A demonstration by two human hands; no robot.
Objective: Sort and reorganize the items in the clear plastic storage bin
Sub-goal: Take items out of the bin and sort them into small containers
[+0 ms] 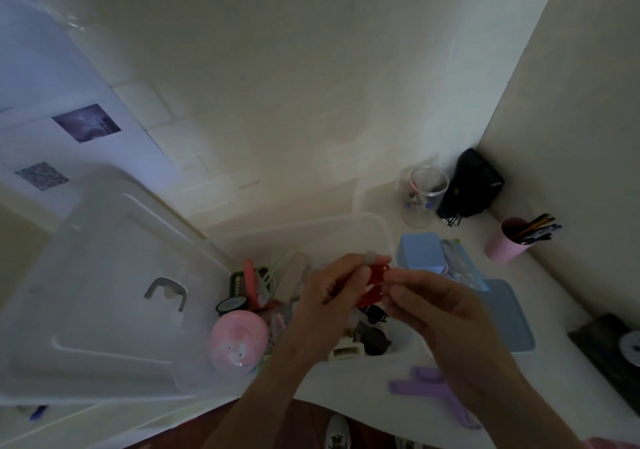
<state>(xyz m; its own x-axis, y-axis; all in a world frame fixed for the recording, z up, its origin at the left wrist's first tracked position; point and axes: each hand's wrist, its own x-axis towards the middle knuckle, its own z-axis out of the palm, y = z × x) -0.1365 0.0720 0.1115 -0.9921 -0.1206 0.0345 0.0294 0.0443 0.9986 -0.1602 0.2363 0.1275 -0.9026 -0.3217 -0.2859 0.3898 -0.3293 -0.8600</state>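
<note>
White desk (346, 384), hands pinching red clip (375, 277)

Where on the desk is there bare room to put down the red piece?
Bare desk shows between the clear bin, the glass jar and the blue box, and along the front edge left of the purple tool. The bin's inside is crowded; both hands hold the red piece.

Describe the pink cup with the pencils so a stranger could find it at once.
Start at the white desk and follow it to the far right corner, where the two walls meet. Past the clear jar and the black pouch, against the right-hand wall, stands the pink cup. It alone is opaque pink, tilted, with dark pencils sticking out.
</note>
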